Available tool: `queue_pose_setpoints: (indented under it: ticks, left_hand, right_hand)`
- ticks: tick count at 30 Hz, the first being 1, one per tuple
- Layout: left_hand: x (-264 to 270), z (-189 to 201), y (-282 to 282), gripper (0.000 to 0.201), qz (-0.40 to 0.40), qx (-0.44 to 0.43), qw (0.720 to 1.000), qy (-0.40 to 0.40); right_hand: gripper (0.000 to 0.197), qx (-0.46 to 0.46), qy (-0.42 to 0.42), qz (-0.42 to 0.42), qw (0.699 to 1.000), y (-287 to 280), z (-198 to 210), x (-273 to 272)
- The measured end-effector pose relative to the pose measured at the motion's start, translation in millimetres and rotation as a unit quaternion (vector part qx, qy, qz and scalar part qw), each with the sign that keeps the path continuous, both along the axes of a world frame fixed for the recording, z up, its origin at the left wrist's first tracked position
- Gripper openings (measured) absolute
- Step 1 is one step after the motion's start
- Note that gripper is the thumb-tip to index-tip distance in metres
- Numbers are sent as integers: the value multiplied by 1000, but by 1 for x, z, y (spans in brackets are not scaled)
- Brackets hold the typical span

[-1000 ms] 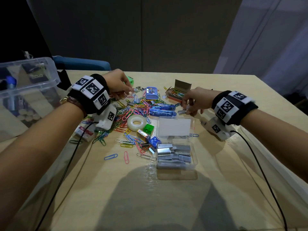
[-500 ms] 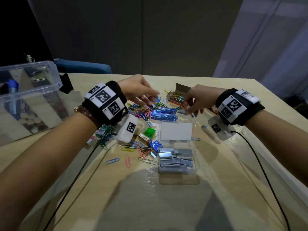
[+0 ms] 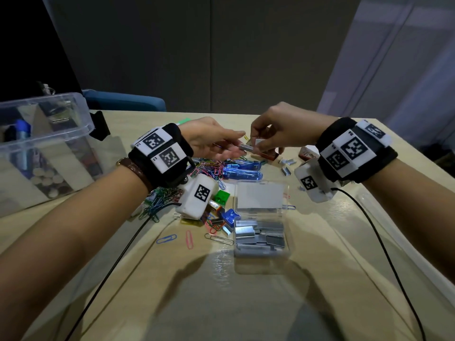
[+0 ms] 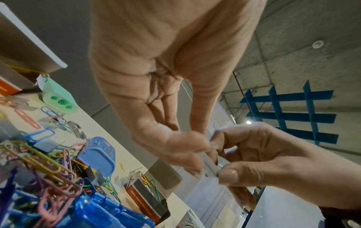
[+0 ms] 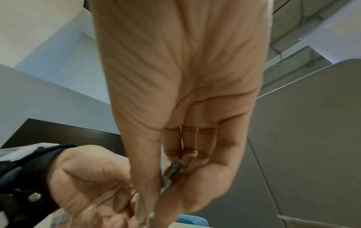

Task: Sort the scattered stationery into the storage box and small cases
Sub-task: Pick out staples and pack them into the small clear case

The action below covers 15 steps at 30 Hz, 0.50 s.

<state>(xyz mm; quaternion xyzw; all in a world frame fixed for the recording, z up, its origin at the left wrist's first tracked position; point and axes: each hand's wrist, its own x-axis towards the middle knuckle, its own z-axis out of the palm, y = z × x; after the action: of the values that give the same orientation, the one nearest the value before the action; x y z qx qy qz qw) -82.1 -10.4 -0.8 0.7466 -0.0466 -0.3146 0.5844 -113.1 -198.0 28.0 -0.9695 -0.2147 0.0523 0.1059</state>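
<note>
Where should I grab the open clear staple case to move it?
Grip the base of the clear case from above, across its left and right walls. Its lid lies open behind and staple strips lie loose inside, so probably keep it level.

Both forearms reach forward and the 2 hands meet in mid-air. The right hand pinches a staple strip between thumb and curled fingers. The left hand, palm turned inward, pinches its other end.
</note>
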Motion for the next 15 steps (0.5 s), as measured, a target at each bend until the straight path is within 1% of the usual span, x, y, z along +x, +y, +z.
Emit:
queue_pose_setpoints:
  ticks: [3,6,8,11,15]
  left_hand:
    - [-2,0,2,26,12,-20,1000,5]
    - [-7,1,4,15,31,-54,998,1]
    - [-9,1,7,13,43,-78,996,-13]
    - [-13,0,11,14,48,-121,991,-35]
    - [-19,-1,14,15,52,-162,984,-54]
  right_hand:
    - [14,-9,-32,7,999,4,0,-1]
    - [17,-2,-50,10,999,4,3,-4]
    - [20,26,-60,-3,998,2,6,-7]
    - [26,98,-81,-26,992,-6,8,-11]
    - [20,170,-65,-47,982,-15,9,-17]
